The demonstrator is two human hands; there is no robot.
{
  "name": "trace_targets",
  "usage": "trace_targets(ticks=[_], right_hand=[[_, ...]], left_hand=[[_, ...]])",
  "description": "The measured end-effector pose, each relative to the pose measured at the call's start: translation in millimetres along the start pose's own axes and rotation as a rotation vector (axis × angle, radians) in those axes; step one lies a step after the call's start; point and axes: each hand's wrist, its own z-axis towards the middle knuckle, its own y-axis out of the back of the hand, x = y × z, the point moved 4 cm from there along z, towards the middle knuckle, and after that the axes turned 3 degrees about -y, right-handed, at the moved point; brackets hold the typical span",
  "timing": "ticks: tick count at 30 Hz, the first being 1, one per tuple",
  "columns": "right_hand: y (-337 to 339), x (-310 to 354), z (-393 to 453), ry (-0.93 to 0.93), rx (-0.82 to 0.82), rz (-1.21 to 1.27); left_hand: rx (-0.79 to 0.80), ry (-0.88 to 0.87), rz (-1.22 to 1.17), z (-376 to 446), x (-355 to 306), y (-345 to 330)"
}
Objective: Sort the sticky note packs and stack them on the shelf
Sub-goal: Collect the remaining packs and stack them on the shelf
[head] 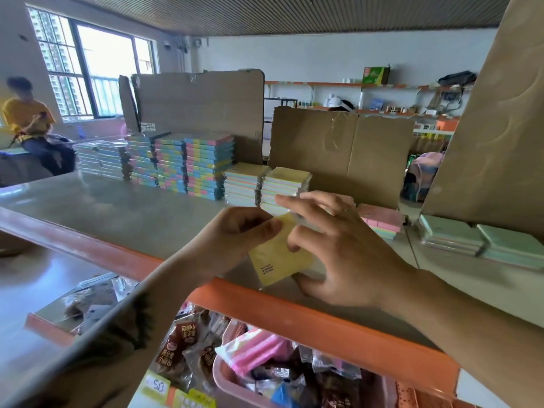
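You've got 1 yellow pack point(281, 254) pinched in both your left hand point(235, 240) and right hand point(338, 248) over the shelf point(323, 328) edge, tilted; matching yellow-topped stack point(287, 184) sits just behind, nearer your right hand.

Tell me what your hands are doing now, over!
Both hands, left hand and right hand, grip one yellow pack above the shelf edge. Not stacked yet. Yellow-topped stack just behind, path open.
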Motion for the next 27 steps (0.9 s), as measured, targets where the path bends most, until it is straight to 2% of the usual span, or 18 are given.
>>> trace_targets(ticks=[4,8,12,15,19,27], right_hand=[[1,-5,4,-0.005,0.02,0.011],[11,-25,11,-0.124,0.125,-0.025],[21,-56,40,-0.264,0.163,-0.003],[18,-86,71,-0.427,0.147,0.043],[-2,-116,106,-0.567,0.179,0.064],[-49,-137,120,-0.698,0.291,0.258]], left_hand=[[0.04,0.02,0.107,-1,-5,-4],[0.035,0.069,0.258,-4,-3,6],[0.054,0.198,0.708,-20,0,28],[0.176,0.266,1.036,-26,-2,23],[0.266,0.341,1.098,-23,8,17],[0.263,0.311,1.176,-22,14,19]])
